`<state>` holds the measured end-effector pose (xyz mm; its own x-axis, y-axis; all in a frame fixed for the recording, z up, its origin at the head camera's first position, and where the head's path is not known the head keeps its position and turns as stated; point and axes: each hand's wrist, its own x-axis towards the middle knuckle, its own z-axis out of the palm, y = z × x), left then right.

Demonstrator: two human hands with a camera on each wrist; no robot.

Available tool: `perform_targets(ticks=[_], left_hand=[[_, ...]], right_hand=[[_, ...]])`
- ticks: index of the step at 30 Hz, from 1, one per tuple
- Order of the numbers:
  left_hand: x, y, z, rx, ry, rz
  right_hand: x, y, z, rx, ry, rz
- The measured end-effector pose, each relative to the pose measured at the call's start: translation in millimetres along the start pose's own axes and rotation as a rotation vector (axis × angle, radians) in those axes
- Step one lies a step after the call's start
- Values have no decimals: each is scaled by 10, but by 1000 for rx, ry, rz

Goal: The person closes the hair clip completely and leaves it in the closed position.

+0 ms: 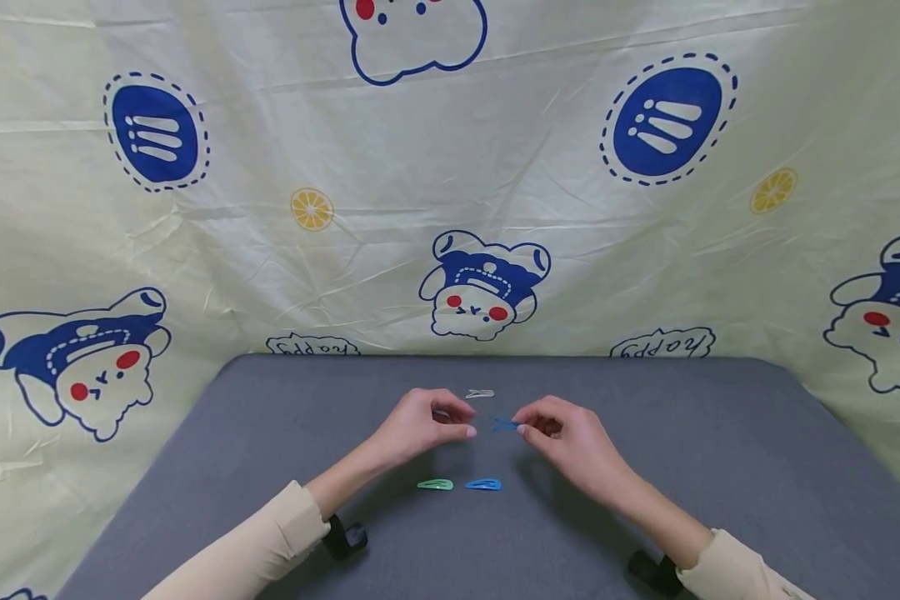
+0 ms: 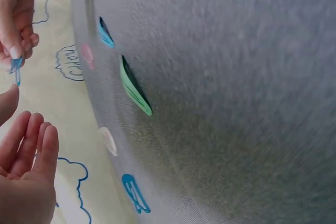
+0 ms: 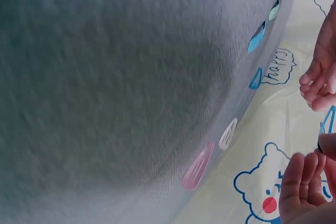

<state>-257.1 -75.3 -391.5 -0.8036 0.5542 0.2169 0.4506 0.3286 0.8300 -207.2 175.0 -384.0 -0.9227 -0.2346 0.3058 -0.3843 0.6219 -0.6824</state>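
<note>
In the head view my right hand [image 1: 570,437] pinches a blue snap hair clip [image 1: 504,425] by one end, between thumb and fingertips, above the table. The clip's parts look spread apart. My left hand [image 1: 423,425] hovers to its left with fingers loosely bent and nothing held. A small gap separates its fingertips from the clip. Below the hands lie a green hair clip [image 1: 436,485] and a second blue hair clip [image 1: 483,485]. A white hair clip [image 1: 480,393] lies beyond them. The right wrist view shows a pink hair clip [image 3: 198,167], hidden in the head view.
Another blue hair clip [image 2: 135,192] lies on the table in the left wrist view. Grey cloth covers the table [image 1: 307,400]. Behind its far edge hangs a pale printed curtain [image 1: 390,275]. Dark wrist straps [image 1: 343,537] sit at the cuffs.
</note>
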Motion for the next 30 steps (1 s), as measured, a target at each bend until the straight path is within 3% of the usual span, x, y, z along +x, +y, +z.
perform_targets(ticks=[9,20,30], left_hand=[[-215,123,-10,-49,40,-4],[-391,300,83,-70,74,-10],[-528,534,114,-129,82,-51]], right_hand=[[-170,-105,31,23,90,-73],[-332,-274,-9,55,112,-3],[-447,-418,-62,65,146,-18]])
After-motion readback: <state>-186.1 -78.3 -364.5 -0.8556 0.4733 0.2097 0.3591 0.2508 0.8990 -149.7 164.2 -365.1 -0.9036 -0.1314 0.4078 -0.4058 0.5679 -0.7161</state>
